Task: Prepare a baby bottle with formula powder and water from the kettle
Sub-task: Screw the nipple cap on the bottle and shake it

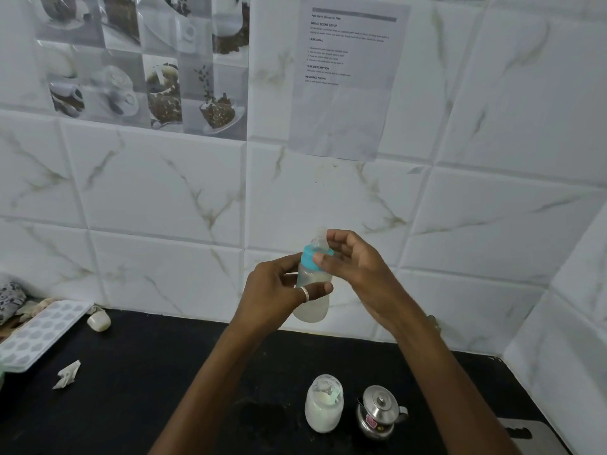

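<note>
I hold a clear baby bottle (312,290) with cloudy white liquid up in front of the tiled wall. My left hand (276,290) wraps its body. The fingers of my right hand (354,267) pinch the bottle's teal collar (310,257), under the clear teat. Below on the black counter stand a jar of white formula powder (323,403) and, to its right, a small steel kettle (379,410) with its lid on.
At the counter's left lie a white ice cube tray (39,333), a small white cap (98,320) and a crumpled paper scrap (67,374). A printed sheet (348,77) is taped to the wall. A grey board (532,433) shows at the lower right.
</note>
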A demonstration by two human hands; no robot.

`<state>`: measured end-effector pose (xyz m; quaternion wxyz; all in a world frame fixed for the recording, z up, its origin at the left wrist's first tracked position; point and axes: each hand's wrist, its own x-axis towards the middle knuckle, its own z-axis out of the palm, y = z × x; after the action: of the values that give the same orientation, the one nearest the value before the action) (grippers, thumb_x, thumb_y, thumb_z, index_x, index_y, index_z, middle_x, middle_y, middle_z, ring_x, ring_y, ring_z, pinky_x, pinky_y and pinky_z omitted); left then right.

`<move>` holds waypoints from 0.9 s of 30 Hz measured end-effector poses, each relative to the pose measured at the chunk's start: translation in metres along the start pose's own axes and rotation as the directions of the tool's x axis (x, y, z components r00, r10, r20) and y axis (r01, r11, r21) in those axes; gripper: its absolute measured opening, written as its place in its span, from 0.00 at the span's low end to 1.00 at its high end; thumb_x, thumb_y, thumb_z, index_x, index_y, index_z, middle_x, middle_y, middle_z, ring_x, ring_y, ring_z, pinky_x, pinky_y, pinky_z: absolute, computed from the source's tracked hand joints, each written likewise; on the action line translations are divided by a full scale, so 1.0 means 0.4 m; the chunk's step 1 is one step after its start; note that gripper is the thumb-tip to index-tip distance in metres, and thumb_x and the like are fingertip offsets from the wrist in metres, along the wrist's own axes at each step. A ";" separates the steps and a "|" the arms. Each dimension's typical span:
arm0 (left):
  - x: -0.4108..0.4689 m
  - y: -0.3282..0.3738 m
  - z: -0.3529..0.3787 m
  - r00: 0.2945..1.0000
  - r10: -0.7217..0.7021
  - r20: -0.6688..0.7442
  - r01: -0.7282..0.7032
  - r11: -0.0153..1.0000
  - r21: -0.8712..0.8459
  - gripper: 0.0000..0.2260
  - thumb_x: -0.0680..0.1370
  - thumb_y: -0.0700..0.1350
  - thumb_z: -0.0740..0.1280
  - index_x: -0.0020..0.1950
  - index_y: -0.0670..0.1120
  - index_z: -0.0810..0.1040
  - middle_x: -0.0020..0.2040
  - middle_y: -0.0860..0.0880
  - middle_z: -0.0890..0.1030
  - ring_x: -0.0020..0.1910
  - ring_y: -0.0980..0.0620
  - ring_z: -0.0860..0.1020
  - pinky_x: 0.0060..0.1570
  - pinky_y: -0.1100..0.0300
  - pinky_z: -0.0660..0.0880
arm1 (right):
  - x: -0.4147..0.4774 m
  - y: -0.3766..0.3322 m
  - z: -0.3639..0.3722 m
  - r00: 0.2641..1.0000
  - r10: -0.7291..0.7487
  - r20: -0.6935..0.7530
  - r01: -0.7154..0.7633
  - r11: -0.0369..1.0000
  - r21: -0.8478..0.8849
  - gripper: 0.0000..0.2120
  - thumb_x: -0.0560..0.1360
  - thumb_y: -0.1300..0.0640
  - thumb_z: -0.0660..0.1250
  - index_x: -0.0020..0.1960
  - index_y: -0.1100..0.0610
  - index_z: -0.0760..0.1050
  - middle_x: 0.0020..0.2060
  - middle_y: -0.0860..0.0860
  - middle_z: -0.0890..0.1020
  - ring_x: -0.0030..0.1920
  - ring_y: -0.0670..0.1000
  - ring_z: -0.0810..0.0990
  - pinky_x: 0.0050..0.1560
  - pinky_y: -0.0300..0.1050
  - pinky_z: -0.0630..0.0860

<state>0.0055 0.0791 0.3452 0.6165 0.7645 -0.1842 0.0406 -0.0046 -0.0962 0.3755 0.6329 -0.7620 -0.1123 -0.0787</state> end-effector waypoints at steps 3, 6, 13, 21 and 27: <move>0.003 0.009 -0.007 0.998 0.004 0.059 -0.002 0.999 -0.039 0.18 0.69 0.51 0.80 0.58 0.58 0.83 0.49 0.61 0.87 0.48 0.61 0.85 0.49 0.67 0.79 | 0.011 -0.009 -0.047 0.986 -0.002 0.165 -0.010 0.997 0.073 0.27 0.74 0.53 0.74 0.70 0.55 0.72 0.66 0.52 0.80 0.68 0.53 0.78 0.71 0.54 0.73; 0.006 0.016 -0.002 0.996 0.023 0.086 -0.019 0.999 -0.049 0.18 0.67 0.52 0.79 0.56 0.60 0.82 0.48 0.63 0.87 0.47 0.62 0.85 0.43 0.71 0.77 | 0.012 -0.020 -0.061 0.964 -0.032 0.263 0.017 0.998 0.059 0.22 0.78 0.59 0.67 0.71 0.60 0.71 0.67 0.55 0.80 0.69 0.56 0.77 0.71 0.54 0.73; 0.003 0.016 0.011 0.998 0.046 0.031 -0.043 0.995 -0.086 0.21 0.70 0.49 0.80 0.62 0.53 0.83 0.51 0.58 0.87 0.50 0.57 0.86 0.47 0.66 0.80 | -0.010 -0.010 -0.023 0.997 -0.061 0.055 0.056 0.994 0.095 0.23 0.73 0.57 0.75 0.67 0.58 0.76 0.61 0.52 0.84 0.63 0.55 0.82 0.66 0.53 0.77; -0.001 -0.002 0.035 0.992 0.082 -0.091 -0.078 0.996 0.048 0.21 0.73 0.44 0.78 0.62 0.63 0.81 0.51 0.65 0.85 0.55 0.59 0.84 0.60 0.53 0.81 | -0.042 0.015 0.092 0.906 -0.087 -0.415 0.078 0.996 -0.039 0.22 0.69 0.51 0.81 0.57 0.46 0.74 0.52 0.41 0.81 0.54 0.40 0.81 0.47 0.31 0.78; 0.002 0.017 0.014 0.998 0.044 0.048 -0.040 0.997 -0.065 0.18 0.73 0.46 0.79 0.61 0.56 0.84 0.51 0.57 0.88 0.52 0.55 0.86 0.55 0.57 0.81 | -0.025 0.007 0.023 0.990 -0.056 -0.127 0.051 0.998 -0.043 0.24 0.73 0.51 0.77 0.65 0.47 0.72 0.62 0.43 0.80 0.65 0.45 0.78 0.63 0.43 0.79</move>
<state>0.0031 0.0725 0.3505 0.6349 0.7410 -0.2166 0.0288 -0.0135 -0.0883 0.3684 0.6211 -0.7646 -0.0903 -0.1465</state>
